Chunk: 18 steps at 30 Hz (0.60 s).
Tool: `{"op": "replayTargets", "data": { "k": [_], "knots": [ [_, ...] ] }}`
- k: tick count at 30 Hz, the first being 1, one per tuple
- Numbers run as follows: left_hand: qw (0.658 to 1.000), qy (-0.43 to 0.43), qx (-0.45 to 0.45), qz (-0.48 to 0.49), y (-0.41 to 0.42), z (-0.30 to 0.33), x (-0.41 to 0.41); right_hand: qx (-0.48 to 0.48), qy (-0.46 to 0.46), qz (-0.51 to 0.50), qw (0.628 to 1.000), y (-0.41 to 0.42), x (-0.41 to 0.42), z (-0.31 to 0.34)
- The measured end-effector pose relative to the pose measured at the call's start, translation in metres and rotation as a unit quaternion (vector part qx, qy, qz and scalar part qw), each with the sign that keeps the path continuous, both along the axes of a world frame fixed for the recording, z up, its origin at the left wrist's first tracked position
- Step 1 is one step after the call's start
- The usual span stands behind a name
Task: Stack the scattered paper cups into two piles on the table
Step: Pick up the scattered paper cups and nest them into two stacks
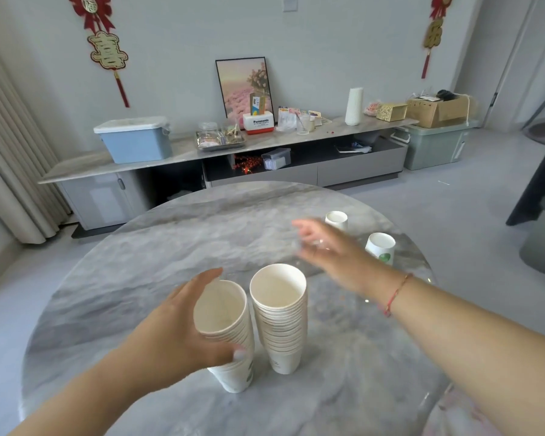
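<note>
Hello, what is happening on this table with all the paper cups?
A person is gathering paper cups into two piles on a round marble table. The left hand grips the left pile, which leans a little. The right pile stands upright beside it, untouched. The right hand, open and blurred, reaches toward two single cups at the far right: the far cup and the near cup. Both are not yet stacked.
</note>
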<state>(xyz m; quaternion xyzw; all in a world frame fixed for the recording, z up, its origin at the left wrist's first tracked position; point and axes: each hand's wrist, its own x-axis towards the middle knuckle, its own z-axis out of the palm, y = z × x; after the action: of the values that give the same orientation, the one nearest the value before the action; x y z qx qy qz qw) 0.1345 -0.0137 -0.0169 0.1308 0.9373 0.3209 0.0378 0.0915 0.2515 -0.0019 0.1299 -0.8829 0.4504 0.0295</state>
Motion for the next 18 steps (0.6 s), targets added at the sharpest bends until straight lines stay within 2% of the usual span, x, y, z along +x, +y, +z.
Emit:
{"op": "replayTargets", "data": {
  "k": [2,3,6,9,11,15,18],
  "knots": [
    [0.997,-0.008,0.070,0.002,-0.005,0.005,-0.001,0.076,0.061,-0.142,0.985,0.035,-0.030,-0.002],
    [0.992,-0.006,0.123,0.010,-0.008,0.006,-0.003,0.124,0.061,-0.199,0.970,0.054,-0.044,-0.006],
    [0.975,-0.002,0.219,0.036,-0.012,0.007,-0.010,0.243,-0.042,-0.289,0.925,0.097,-0.070,-0.035],
    [0.971,-0.018,0.231,0.055,-0.012,0.005,-0.018,0.290,-0.131,-0.276,0.907,0.113,-0.087,-0.066],
    [0.970,-0.036,0.230,0.062,-0.010,0.002,-0.023,0.333,-0.159,-0.246,0.896,0.115,-0.096,-0.080],
    [0.969,-0.061,0.226,0.079,-0.003,-0.002,-0.038,0.324,-0.151,-0.234,0.904,0.105,-0.099,-0.092],
    [0.968,-0.064,0.224,0.096,0.002,0.000,-0.056,0.309,-0.106,-0.212,0.921,0.082,-0.097,-0.069]
  ]
}}
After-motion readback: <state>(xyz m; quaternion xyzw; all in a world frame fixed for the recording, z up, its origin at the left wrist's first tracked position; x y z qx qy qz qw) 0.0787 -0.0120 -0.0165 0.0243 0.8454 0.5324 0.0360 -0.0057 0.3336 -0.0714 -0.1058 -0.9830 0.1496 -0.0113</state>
